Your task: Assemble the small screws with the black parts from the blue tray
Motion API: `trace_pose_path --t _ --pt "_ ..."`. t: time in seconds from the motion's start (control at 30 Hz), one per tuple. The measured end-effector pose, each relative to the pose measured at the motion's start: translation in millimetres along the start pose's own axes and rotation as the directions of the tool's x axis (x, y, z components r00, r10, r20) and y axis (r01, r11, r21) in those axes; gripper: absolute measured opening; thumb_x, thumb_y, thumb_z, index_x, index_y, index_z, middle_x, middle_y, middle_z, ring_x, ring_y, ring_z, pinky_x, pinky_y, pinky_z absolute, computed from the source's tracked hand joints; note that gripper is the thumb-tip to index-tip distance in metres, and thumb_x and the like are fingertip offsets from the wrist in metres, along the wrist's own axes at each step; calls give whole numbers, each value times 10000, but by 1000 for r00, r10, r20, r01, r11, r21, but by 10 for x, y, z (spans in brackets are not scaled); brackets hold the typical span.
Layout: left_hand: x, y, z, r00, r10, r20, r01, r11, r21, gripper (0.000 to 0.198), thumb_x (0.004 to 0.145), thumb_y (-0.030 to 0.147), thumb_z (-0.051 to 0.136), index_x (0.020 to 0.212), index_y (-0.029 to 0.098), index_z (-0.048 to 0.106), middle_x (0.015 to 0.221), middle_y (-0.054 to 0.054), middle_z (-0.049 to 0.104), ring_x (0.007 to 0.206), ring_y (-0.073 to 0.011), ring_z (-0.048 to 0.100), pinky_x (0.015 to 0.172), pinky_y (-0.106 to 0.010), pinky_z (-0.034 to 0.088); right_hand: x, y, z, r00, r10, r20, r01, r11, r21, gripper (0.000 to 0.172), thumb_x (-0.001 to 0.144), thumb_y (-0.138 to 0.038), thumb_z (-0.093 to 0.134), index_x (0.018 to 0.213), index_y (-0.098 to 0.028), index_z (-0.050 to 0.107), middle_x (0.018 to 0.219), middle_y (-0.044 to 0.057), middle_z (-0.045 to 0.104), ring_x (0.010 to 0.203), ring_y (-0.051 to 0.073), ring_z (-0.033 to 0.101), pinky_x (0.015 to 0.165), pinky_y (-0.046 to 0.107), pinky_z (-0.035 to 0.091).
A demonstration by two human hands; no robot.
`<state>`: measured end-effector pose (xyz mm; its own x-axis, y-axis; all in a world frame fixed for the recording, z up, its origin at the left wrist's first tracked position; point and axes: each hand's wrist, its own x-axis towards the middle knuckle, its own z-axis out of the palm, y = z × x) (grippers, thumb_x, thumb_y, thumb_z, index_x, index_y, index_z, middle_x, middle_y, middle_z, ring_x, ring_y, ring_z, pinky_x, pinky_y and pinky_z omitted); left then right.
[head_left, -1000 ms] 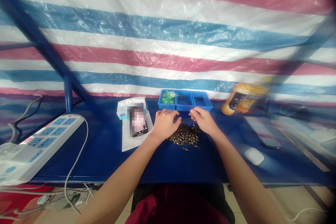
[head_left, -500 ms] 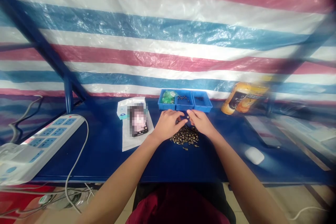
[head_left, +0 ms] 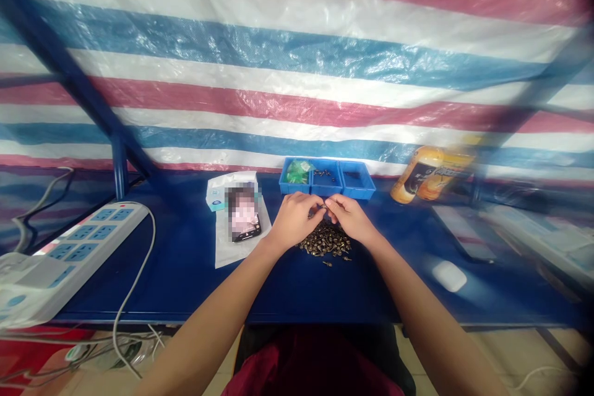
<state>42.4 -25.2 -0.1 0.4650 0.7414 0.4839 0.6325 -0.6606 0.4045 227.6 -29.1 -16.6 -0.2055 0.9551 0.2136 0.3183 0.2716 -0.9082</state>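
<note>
My left hand point(head_left: 297, 218) and my right hand point(head_left: 349, 218) meet fingertip to fingertip above a heap of small metal parts point(head_left: 327, 241). Between the pinched fingers of both hands sits one small metal part point(head_left: 324, 205), mostly hidden by the fingertips. The heaped parts are brass-coloured and look like short screws or studs, too small to name surely. Just beyond the hands stands a blue three-compartment tray point(head_left: 342, 180). Its left compartment holds a green plastic bag point(head_left: 298, 171), the middle one a few small metal parts, the right one small dark pieces.
On the left lie a phone point(head_left: 245, 216) on a white packet point(head_left: 223, 253) and a white power strip point(head_left: 88, 238) with a cable. To the right are orange bottles point(head_left: 417, 176), a flat grey device point(head_left: 461, 232) and a white rounded case point(head_left: 449, 276). A striped sheet point(head_left: 297, 93) hangs behind.
The right hand has moved slightly left, bringing its small metal part to the left hand's fingertips. The gap between the left thumb and index finger has narrowed.
</note>
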Motion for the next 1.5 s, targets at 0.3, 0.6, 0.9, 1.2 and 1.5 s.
trace_pose_path --t 0.3,0.6,0.9,1.2,1.5 --pt "-1 8 -10 999 2 -33 0 999 54 142 934 292 531 880 235 650 772 -6 681 829 -206 616 833 -357 421 4 5 -34 998 -26 56 21 996 84 353 904 -528 557 873 -186 640 755 12 615 622 122 530 608 265 444" --pt "5 -34 24 999 24 -47 -21 998 59 174 963 308 512 925 234 665 845 -11 711 883 -213 621 854 -370 418 19 22 -37 998 2 58 -9 992 128 366 864 -547 616 899 -185 654 758 10 615 622 122 520 607 273 445" --pt "21 -84 -6 993 81 -88 -79 997 23 165 968 300 535 992 232 683 942 -19 742 922 -207 638 883 -372 423 -3 -30 -34 997 43 57 -54 978 203 294 856 -470 643 949 -193 673 778 2 625 644 119 532 632 274 445" --pt "4 -41 -21 995 69 -71 -68 997 27 208 964 376 538 1045 239 673 932 -20 731 944 -220 634 892 -389 422 -14 -65 -46 997 58 53 -69 975 212 299 813 -454 678 952 -190 671 762 6 625 640 123 532 629 284 447" --pt "-8 -34 -1 997 44 -58 -42 999 23 197 974 320 499 1011 240 675 925 -15 730 938 -219 629 901 -397 430 54 64 -86 985 171 -36 -159 961 224 365 833 -535 626 712 -193 586 600 -28 534 513 105 461 529 264 357"
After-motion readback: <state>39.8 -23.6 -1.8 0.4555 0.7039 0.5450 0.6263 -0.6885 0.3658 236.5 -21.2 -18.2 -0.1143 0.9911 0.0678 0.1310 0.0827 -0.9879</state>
